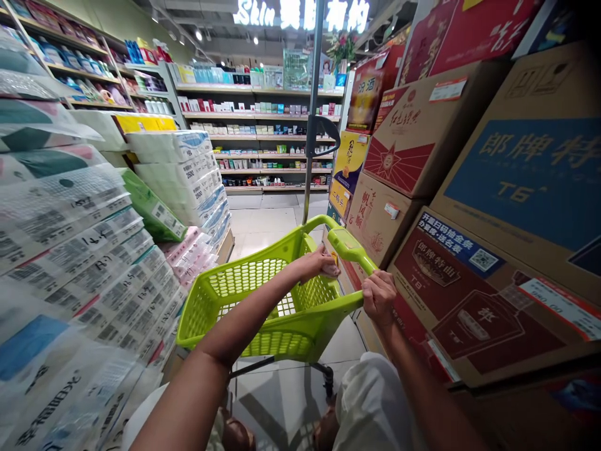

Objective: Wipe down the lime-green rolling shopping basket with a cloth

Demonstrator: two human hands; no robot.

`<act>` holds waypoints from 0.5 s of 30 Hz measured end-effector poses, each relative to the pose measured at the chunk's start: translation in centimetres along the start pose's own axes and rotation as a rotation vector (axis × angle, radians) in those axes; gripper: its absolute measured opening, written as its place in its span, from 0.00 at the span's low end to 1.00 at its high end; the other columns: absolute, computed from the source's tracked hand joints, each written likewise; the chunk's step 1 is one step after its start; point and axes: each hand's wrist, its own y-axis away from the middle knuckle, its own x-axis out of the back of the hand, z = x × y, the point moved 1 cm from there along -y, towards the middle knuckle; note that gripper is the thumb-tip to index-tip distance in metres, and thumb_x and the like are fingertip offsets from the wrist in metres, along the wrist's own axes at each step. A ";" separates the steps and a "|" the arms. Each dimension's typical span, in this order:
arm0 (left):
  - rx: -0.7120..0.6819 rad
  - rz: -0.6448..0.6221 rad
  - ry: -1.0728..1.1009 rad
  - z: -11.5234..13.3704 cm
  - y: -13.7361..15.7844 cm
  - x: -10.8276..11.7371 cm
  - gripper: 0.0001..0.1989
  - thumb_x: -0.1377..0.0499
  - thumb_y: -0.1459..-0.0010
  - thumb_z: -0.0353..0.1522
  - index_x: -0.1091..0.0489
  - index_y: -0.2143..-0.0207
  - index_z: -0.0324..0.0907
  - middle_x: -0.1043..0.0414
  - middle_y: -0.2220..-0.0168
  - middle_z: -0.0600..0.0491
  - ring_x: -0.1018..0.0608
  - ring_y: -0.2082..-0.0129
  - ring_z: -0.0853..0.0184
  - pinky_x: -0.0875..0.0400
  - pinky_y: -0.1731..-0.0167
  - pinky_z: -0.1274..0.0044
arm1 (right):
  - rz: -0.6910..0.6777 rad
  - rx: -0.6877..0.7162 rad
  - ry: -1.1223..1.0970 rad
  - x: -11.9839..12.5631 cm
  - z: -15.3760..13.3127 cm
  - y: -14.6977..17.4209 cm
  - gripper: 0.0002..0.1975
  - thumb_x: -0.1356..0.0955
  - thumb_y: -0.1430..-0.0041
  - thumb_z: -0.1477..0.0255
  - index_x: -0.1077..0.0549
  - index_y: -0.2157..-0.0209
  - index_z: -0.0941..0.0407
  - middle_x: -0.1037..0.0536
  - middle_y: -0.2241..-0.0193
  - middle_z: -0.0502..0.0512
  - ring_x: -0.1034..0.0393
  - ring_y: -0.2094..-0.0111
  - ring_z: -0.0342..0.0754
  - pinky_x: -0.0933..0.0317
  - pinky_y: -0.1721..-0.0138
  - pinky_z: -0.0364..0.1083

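Observation:
A lime-green plastic shopping cart (277,338) stands in front of me, turned at an angle, its slotted basket showing no goods. My right hand (379,293) is wrapped round the near end of the cart's green handle (350,245). Across the basket reaches my left arm, and my left hand (320,264) hovers by the handle side with its fingers curled. A small yellow-orange patch shows at those fingertips; whether it is held or lies behind them I cannot make out. A tall grey pole (313,94) with a dark loop rises at the cart's far side.
Stacked tissue packs (103,250) line the left, with a green pack (153,207) among them. Liquor cartons (469,300) are piled high on the right, close to my right arm. Ahead, beyond the tiled floor (263,216), stand shelves of skincare boxes (263,117).

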 end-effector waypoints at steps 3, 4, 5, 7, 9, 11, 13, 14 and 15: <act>0.141 0.190 0.013 -1.8 -0.5 0.9 0.14 0.38 0.39 0.28 0.21 0.52 0.47 0.33 0.48 0.46 0.21 0.56 0.61 0.27 0.46 0.64 | -0.015 -0.005 -0.003 -0.3 0.3 0.1 0.16 0.40 0.34 0.73 0.38 0.78 0.51 0.34 0.78 0.52 0.38 0.68 0.51 0.41 0.54 0.53; 0.192 0.248 0.026 -2.4 -0.7 1.0 0.14 0.39 0.38 0.28 0.21 0.51 0.46 0.33 0.46 0.45 0.21 0.55 0.60 0.27 0.45 0.63 | -0.021 -0.004 -0.004 -0.4 0.4 0.0 0.16 0.40 0.34 0.73 0.38 0.78 0.51 0.34 0.78 0.52 0.38 0.68 0.51 0.40 0.54 0.53; 0.244 0.293 0.039 -2.9 -0.8 1.0 0.15 0.39 0.39 0.27 0.22 0.50 0.46 0.34 0.45 0.44 0.21 0.54 0.59 0.26 0.45 0.62 | -0.023 0.001 -0.004 -0.5 0.5 0.0 0.16 0.40 0.34 0.73 0.38 0.78 0.51 0.34 0.78 0.51 0.38 0.68 0.51 0.40 0.54 0.53; 0.317 0.323 0.058 -3.5 -0.9 0.7 0.20 0.34 0.43 0.26 0.23 0.48 0.46 0.35 0.44 0.44 0.21 0.52 0.56 0.26 0.45 0.60 | -0.018 0.016 -0.001 -0.6 0.7 -0.2 0.16 0.41 0.34 0.73 0.38 0.78 0.51 0.35 0.78 0.51 0.38 0.67 0.51 0.41 0.53 0.53; 0.328 0.315 0.072 -3.8 -0.6 0.0 0.29 0.30 0.50 0.24 0.25 0.45 0.46 0.36 0.43 0.43 0.22 0.50 0.54 0.25 0.44 0.58 | -0.013 0.025 0.003 -0.6 0.9 -0.3 0.16 0.41 0.34 0.73 0.38 0.77 0.51 0.33 0.77 0.51 0.37 0.66 0.51 0.41 0.53 0.53; 0.288 0.313 0.091 -3.7 0.1 -0.9 0.31 0.29 0.51 0.24 0.26 0.44 0.46 0.37 0.42 0.43 0.23 0.47 0.53 0.27 0.41 0.57 | -0.011 0.020 0.000 -0.6 0.9 -0.4 0.15 0.41 0.34 0.74 0.37 0.76 0.52 0.29 0.76 0.51 0.35 0.66 0.50 0.42 0.53 0.53; 0.237 0.300 0.125 -3.3 1.1 -1.9 0.27 0.32 0.48 0.25 0.25 0.44 0.45 0.36 0.43 0.43 0.25 0.46 0.54 0.29 0.39 0.57 | -0.006 0.005 -0.006 -0.6 0.8 -0.3 0.15 0.41 0.34 0.74 0.37 0.77 0.52 0.27 0.75 0.52 0.34 0.66 0.50 0.43 0.54 0.53; 0.216 0.284 0.145 -3.0 1.7 -2.3 0.25 0.33 0.47 0.25 0.25 0.45 0.45 0.36 0.43 0.43 0.25 0.46 0.55 0.30 0.39 0.57 | -0.001 -0.002 -0.009 -0.6 0.8 -0.3 0.16 0.41 0.34 0.74 0.37 0.77 0.52 0.27 0.75 0.52 0.34 0.66 0.50 0.43 0.54 0.53; 0.192 0.259 0.168 -2.6 2.4 -2.8 0.25 0.33 0.47 0.24 0.24 0.46 0.45 0.36 0.43 0.43 0.25 0.46 0.55 0.30 0.39 0.58 | 0.003 -0.006 -0.011 -0.6 0.8 -0.3 0.16 0.41 0.34 0.74 0.37 0.77 0.52 0.27 0.75 0.51 0.34 0.66 0.50 0.43 0.54 0.53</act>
